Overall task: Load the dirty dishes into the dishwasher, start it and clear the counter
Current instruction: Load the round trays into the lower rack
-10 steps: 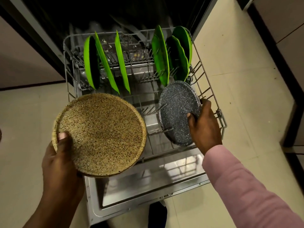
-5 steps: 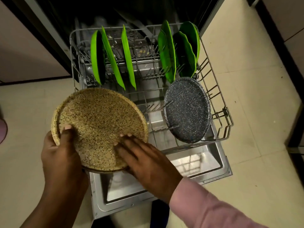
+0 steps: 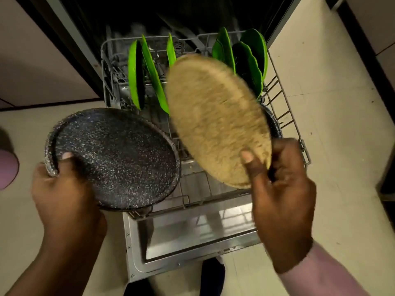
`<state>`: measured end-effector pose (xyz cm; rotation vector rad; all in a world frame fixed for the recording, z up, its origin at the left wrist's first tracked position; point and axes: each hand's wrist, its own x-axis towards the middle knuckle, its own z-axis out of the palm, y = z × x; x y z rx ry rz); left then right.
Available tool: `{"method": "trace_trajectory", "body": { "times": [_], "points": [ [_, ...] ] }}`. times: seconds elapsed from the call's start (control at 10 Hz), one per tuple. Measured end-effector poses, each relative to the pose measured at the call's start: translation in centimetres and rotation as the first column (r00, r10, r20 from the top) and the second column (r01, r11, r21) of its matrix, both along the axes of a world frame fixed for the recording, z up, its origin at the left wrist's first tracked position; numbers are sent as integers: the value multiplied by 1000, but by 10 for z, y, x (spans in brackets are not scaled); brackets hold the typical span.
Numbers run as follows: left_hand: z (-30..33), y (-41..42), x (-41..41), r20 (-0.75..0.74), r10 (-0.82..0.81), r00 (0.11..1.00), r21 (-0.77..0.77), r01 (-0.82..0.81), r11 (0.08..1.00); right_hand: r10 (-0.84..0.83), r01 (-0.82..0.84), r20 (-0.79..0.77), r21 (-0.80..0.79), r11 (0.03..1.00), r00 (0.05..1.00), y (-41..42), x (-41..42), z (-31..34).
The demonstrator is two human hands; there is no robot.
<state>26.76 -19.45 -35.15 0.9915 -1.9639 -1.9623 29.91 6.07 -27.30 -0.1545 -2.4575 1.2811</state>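
Tan plate (image 3: 215,120) tilted over the rack (image 3: 284,116), blurred.
Right hand (image 3: 280,189) clamps its near edge; left hand (image 3: 62,193) grips a dark plate (image 3: 119,159), nearly flat.

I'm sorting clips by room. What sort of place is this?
Most likely a home kitchen. An open dishwasher has its wire rack pulled out with green plates standing in it, cabinet fronts flank it on a tiled floor, and the person is holding two more plates.

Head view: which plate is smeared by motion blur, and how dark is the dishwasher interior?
Head view: the tan speckled plate in the right hand is blurred, its speckles smeared; the dark speckled plate in the left hand stays sharp; the tub behind the rack is nearly black.
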Motion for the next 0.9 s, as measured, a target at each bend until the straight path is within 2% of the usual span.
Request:
{"method": "trace_trajectory", "body": {
  "times": [0.1,0.2,0.3,0.4,0.5,0.6,0.7,0.9],
  "points": [
    [-10,-8,1,0,4,1000,-138,-4,990,-241,249,80,-112,962,967,20,-17,-13],
    [3,1,-1,-17,-30,999,-215,26,976,-318,333,180,-58,941,931,29,-32,-43],
    [10,9,-1,-39,-46,998,-216,37,976,-298,304,276,19,952,914,35,-48,-74],
    [15,18,0,-32,-65,997,-226,56,973,-291,206,472,224,952,832,29,-60,-98],
    [19,29,2,-48,-65,997,-214,53,975,-294,91,572,355,930,766,23,-64,-102],
    [24,35,5,14,-69,997,-194,71,978,-232,28,644,310,950,729,30,-63,-98],
    [26,44,8,53,-143,988,-202,151,968,-188,-61,686,322,945,703,34,-48,-94],
    [18,79,6,137,-274,952,-426,306,851,-176,-27,567,331,943,805,26,-21,-102]
  ]
}}
